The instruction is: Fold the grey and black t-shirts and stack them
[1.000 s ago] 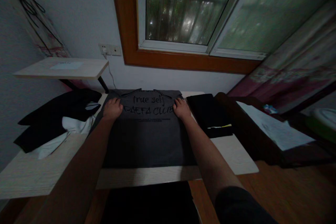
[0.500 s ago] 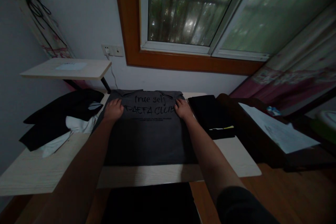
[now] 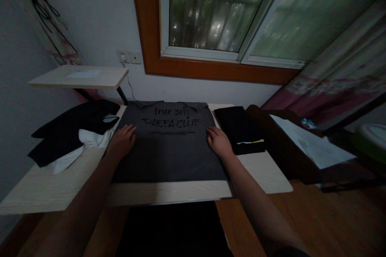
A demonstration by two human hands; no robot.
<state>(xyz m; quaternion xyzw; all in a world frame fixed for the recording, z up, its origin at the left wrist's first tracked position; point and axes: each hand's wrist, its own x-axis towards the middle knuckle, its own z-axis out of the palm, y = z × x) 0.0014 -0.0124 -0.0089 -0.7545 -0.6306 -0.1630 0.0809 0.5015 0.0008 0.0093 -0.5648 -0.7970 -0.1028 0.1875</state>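
Observation:
A dark grey shirt (image 3: 169,156) lies spread flat on the table, its collar toward the wall and black lettering across its upper part. My left hand (image 3: 123,141) rests open on the shirt's left side, fingers stretched over the cloth. On the opposite side my right hand (image 3: 219,141) lies open, fingertips on the shirt's right edge. Just right of that hand is a folded black garment (image 3: 241,128) with a thin yellow and white strip at its near edge.
Left on the pale wooden table (image 3: 135,194) lies a heap of black clothing (image 3: 75,122) with a white cloth (image 3: 95,138). Behind it stands a raised shelf (image 3: 81,78) bearing a paper. A dark brown piece of furniture (image 3: 289,152) with a paper sheet (image 3: 313,142) stands to the right.
Both hands have slid down the shirt's sides toward the near edge and moved slightly outward. The shirt stays flat; the view has shifted a little.

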